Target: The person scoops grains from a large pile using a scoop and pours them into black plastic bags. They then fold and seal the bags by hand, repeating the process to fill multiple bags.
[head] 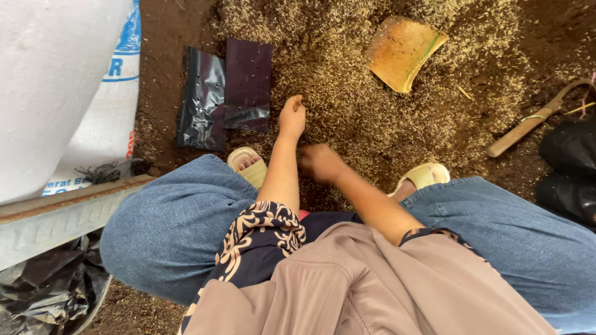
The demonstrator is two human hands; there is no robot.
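I sit low with both knees apart over a heap of brown soil mixed with pale husks [379,93]. My left hand [292,116] reaches down into the mix, fingers curled and close together, just right of two flat black plastic bags [225,96]. My right hand [320,162] is blurred, held low between my feet, fingers bent over the husks. Whether either hand holds any of the mix is hidden.
A curved yellowish scoop [402,51] lies on the heap at the back. A wooden-handled tool [534,121] rests at the right beside dark bags [568,167]. White woven sacks [68,87] stand at left, with a grey beam [62,214] and crumpled black plastic [49,291] below.
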